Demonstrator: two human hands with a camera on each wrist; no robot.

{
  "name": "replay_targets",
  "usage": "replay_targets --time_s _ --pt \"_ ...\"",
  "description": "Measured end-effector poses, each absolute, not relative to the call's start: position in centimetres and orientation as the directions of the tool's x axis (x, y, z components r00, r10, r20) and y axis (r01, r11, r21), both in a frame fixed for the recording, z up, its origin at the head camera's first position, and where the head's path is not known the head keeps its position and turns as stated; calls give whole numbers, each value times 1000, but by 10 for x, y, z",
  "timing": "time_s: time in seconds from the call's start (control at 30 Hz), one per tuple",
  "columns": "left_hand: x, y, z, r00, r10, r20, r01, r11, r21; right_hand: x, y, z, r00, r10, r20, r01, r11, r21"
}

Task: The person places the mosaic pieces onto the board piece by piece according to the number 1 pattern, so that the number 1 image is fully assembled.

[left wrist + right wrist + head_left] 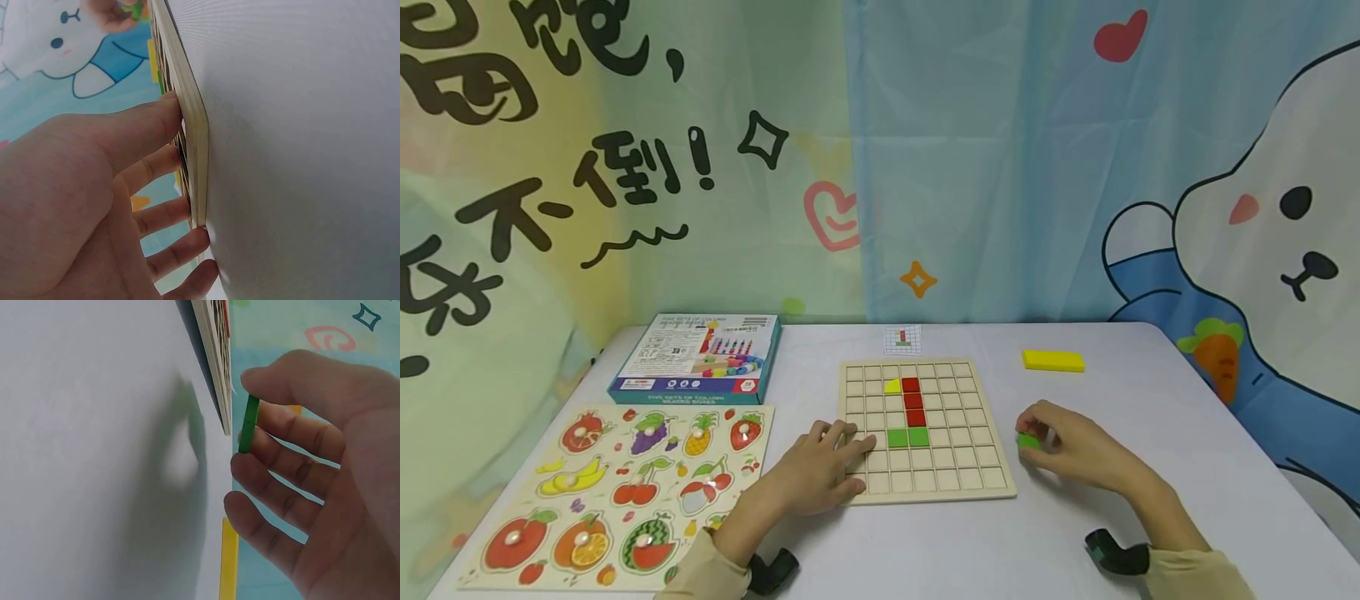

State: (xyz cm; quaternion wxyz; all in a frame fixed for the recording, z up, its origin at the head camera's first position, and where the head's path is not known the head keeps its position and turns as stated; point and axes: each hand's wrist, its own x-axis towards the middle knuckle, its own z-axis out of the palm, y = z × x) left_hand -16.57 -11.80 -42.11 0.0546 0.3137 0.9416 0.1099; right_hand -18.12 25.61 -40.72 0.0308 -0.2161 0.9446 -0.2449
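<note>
A wooden grid board lies flat on the white table. In its cells sit a yellow piece with a slanted edge, a column of red tiles and two green tiles side by side. My left hand rests at the board's left edge, fingers spread, with thumb and fingertips touching its rim in the left wrist view. To the right of the board, my right hand pinches a thin green tile between thumb and fingers, raised over the table.
Behind the board lies a small pattern card. A yellow block lies at the back right. On the left are a fruit puzzle board and, behind it, a printed toy box. A printed curtain hangs behind the table.
</note>
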Motion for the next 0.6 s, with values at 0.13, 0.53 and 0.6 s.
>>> replay_targets --time_s 0.13,0.53,0.6 --pt "-165 -119 -421 -796 605 -27 582 776 243 -183 250 -407 -904 -423 58 -398 785 -474" --pt "-165 -119 -420 -796 604 -32 580 777 244 -187 233 -409 -887 -450 101 -442 769 -461" --pt "-165 -119 -420 -797 604 -29 581 778 239 -187 231 -409 -885 -453 108 -447 763 -466"
